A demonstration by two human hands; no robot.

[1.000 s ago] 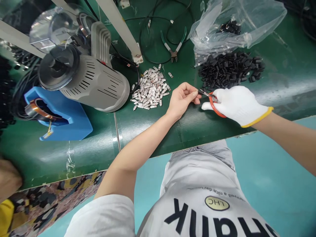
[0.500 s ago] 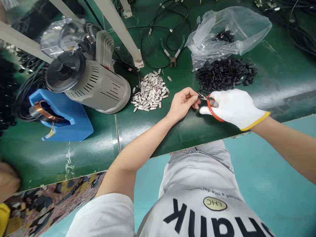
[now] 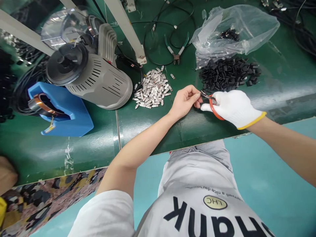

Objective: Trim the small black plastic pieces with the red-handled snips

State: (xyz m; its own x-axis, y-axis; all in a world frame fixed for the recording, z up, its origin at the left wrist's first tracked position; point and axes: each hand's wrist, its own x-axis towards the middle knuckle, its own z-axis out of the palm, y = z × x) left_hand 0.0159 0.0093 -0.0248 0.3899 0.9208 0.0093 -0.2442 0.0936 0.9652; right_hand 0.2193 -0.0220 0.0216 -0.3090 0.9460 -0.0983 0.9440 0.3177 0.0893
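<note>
My right hand, in a white glove with a yellow cuff, is closed round orange-handled pliers. The pliers' jaws point left and meet the fingertips of my bare left hand. My left thumb and fingers pinch something small at the jaws; my own fingers hide what it is. Just beyond both hands lies a heap of small black plastic pieces. Left of my left hand is a pile of small silver metal connectors.
Green-handled cutters lie farther back, near black cables. A clear plastic bag holds more black pieces. At left stand a grey machine and a blue tape dispenser. Another person's arm shows at the left edge.
The view has shifted slightly, so the bench items sit a little higher and farther right. Both hands keep nearly the same hold at the pliers' tips.
</note>
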